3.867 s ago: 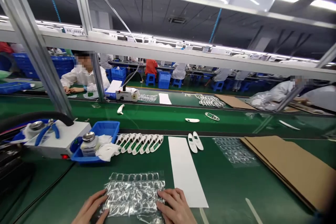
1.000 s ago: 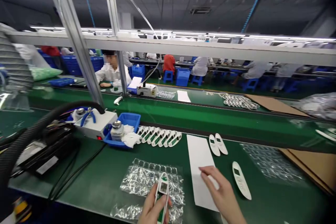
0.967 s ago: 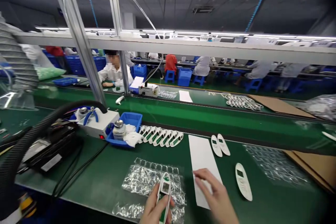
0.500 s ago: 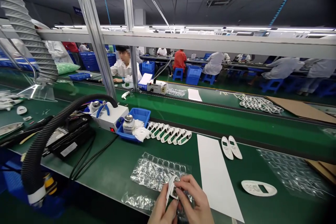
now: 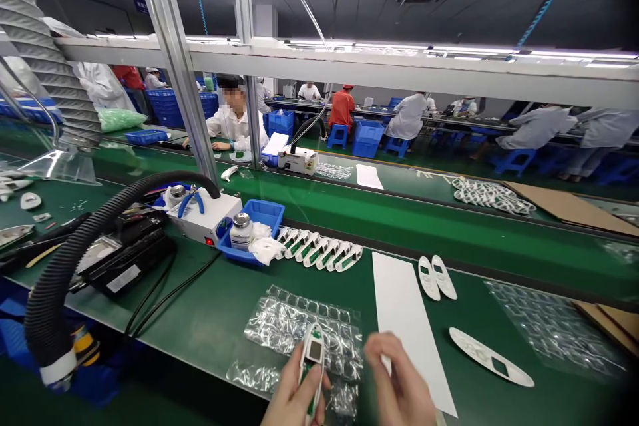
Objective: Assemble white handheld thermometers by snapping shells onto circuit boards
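My left hand [image 5: 297,389] is closed around a white oval plastic casing [image 5: 313,341] with a green circuit board and a dark square screen set in it; my thumb presses on the board. The casing stands tilted over the clear plastic blister trays [image 5: 279,319]. To its right, my right hand [image 5: 399,376] is apart from it, fingers curled together and smeared by motion. A small pale patch shows between those fingers; I cannot tell what it is. Farther right, a white oval shell [image 5: 492,356] with a square window lies on the green bench.
White shells with green boards [image 5: 319,249] stand in a row behind the trays. A white paper strip [image 5: 407,319] and two white shells [image 5: 436,277] lie right. Left are a blue bin [image 5: 264,213] with a metal-capped bottle [image 5: 241,229] and a black hose [image 5: 64,266].
My hands have come apart; the right moved right, leaving the casing in my left hand, its board and screen now visible. The lone shell on the right has turned to a slant.
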Motion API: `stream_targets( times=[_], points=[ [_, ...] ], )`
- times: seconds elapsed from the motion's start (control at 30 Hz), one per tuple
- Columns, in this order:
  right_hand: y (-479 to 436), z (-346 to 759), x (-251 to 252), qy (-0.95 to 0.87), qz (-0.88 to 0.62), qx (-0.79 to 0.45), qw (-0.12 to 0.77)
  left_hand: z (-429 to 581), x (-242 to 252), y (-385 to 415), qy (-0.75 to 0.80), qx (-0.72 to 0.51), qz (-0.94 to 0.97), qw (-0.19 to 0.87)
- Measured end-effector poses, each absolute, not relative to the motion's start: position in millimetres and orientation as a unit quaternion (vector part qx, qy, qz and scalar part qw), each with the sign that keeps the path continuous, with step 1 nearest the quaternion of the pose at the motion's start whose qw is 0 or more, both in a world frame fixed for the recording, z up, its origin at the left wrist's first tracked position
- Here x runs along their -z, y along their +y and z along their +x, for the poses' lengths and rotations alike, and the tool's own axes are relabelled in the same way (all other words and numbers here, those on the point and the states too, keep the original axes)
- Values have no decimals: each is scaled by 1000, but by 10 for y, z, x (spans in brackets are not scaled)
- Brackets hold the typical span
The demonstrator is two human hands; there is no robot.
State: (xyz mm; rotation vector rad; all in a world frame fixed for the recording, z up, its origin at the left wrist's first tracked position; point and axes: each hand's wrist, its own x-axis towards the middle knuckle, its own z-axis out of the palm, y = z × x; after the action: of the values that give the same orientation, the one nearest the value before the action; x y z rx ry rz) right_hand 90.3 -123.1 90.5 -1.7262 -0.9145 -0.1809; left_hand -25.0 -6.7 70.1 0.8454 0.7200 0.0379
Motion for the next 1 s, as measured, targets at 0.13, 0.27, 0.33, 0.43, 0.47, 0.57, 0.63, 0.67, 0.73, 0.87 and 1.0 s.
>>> stream_targets(
  times=[0.13,0.27,0.33,0.43,0.47,0.57,0.63,0.67,0.73,0.87,1.0],
  points=[
    [-1199,1566,-796,-343,-812,-54,469,-222,-708,-4,306,-77,412,855],
    [-1067,1893,-552,-365,-834,-94,403,-173,-647,-26,312,-94,470,821],
    [-1012,1884,-465,-380,-845,-77,368,-159,-608,-40,314,-95,492,807],
    [-974,1795,-405,-407,-845,-20,346,-155,-564,-42,312,-83,500,804],
    [-971,1769,-398,-415,-843,-8,344,-156,-554,-39,311,-82,502,803],
    [-988,1743,-391,-433,-837,-22,333,-164,-533,-27,312,-85,505,800],
    [-1017,1763,-397,-441,-832,-47,333,-170,-527,-20,314,-86,504,800],
    [-1035,1779,-405,-443,-829,-59,336,-173,-525,-17,313,-85,505,800],
    [-1076,1806,-437,-447,-822,-84,342,-177,-523,-12,310,-84,505,801],
    [-1154,1815,-525,-430,-817,-114,366,-174,-527,-5,318,-85,496,804],
    [-1322,1909,-549,-393,-840,-69,368,-168,-570,-17,330,-110,463,815]
  ],
)
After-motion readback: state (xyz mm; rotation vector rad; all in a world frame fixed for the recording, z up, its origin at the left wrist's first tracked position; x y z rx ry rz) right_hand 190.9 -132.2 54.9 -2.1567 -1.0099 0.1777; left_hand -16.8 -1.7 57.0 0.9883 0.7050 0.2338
